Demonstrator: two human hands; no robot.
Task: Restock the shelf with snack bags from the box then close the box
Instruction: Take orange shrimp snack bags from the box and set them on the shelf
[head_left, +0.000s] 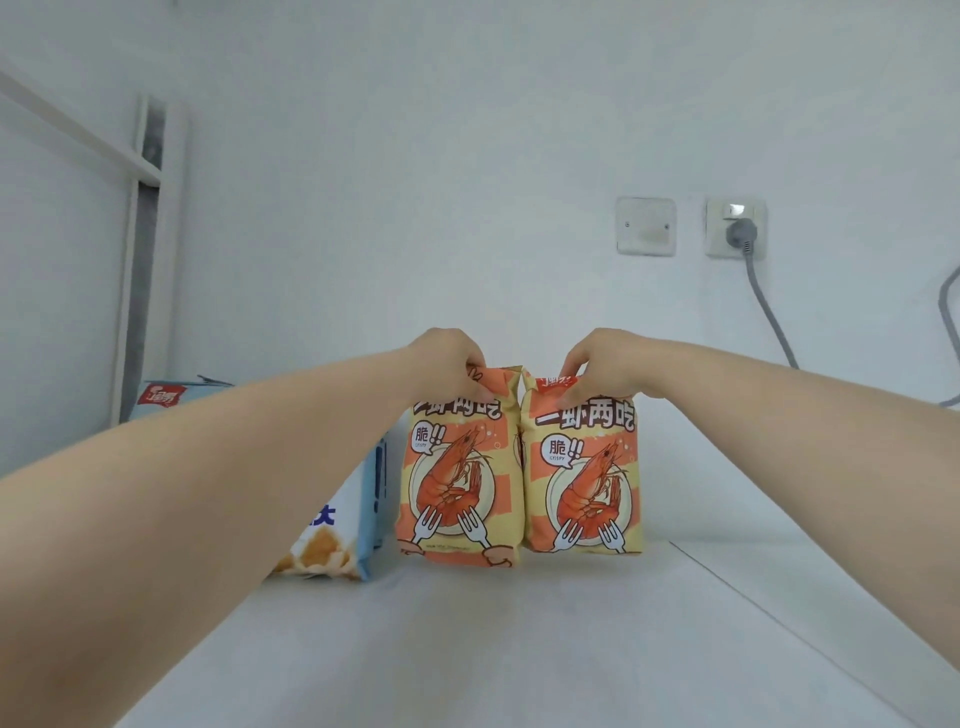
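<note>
Setting two shrimp bags on the shelf (467, 649), one per hand. My left hand (451, 366) pinches the top seal of the left shrimp bag (460, 483); my right hand (602, 370) pinches the top of the right shrimp bag (583, 478). Both are upright, side by side, edges touching or nearly so. Bottoms are at shelf level, but I can't tell if the weight is fully down. A blue snack bag (340, 535) stands just left of them. Progress: three bags visible on the shelf, bare room to the right. The box is out of view, so its remaining stock and flap state are unknown. My read: let go of both, fetch any more, and closing the box is not yet done.
</note>
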